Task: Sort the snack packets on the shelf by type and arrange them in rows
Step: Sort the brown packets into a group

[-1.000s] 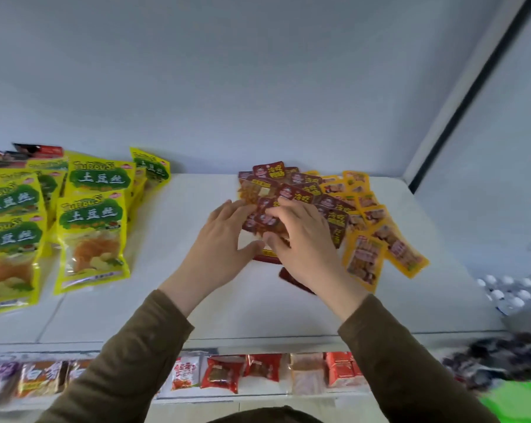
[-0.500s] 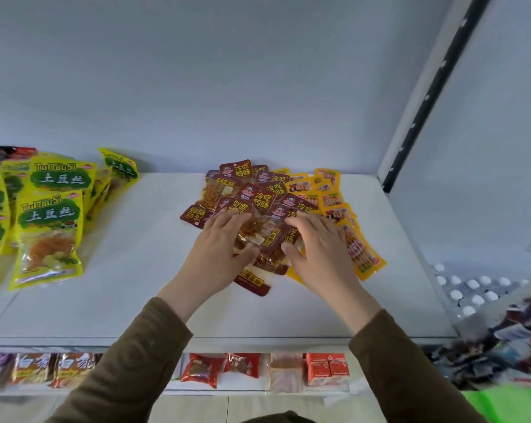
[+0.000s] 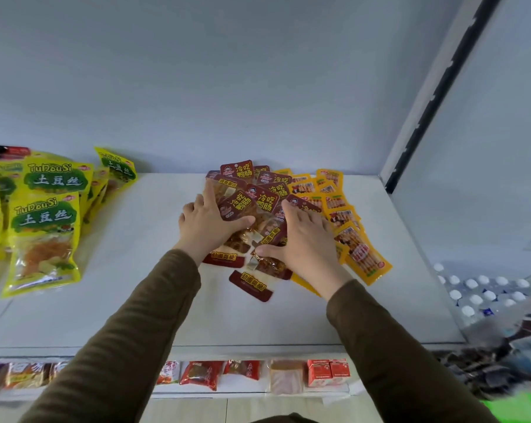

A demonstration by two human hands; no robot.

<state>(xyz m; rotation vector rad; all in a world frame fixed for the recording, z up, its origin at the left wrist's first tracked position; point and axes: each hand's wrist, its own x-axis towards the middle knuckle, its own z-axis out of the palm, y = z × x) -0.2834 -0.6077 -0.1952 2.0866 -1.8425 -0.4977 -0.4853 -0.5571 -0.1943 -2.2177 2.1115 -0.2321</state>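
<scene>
A loose heap of dark red snack packets (image 3: 259, 199) lies mid-shelf on the white shelf board (image 3: 136, 300). Several orange-yellow sausage packets (image 3: 346, 227) fan out to its right. My left hand (image 3: 207, 225) lies flat on the heap's left side, fingers straight and thumb stretched over the packets. My right hand (image 3: 302, 242) presses flat on the heap's right side, covering the border between red and yellow packets. One red packet (image 3: 252, 285) sticks out toward the front, below both hands.
Large yellow-green potato-shred bags (image 3: 44, 227) stand in rows at the shelf's left. The shelf's right wall (image 3: 471, 193) rises just past the yellow packets. A lower shelf (image 3: 246, 374) holds assorted small packets. White bottle caps (image 3: 484, 288) show at the lower right.
Both hands have slid apart to the sides of the red heap and pressed flat on it. The camera view has shifted slightly, and the red packets look more bunched between the hands.
</scene>
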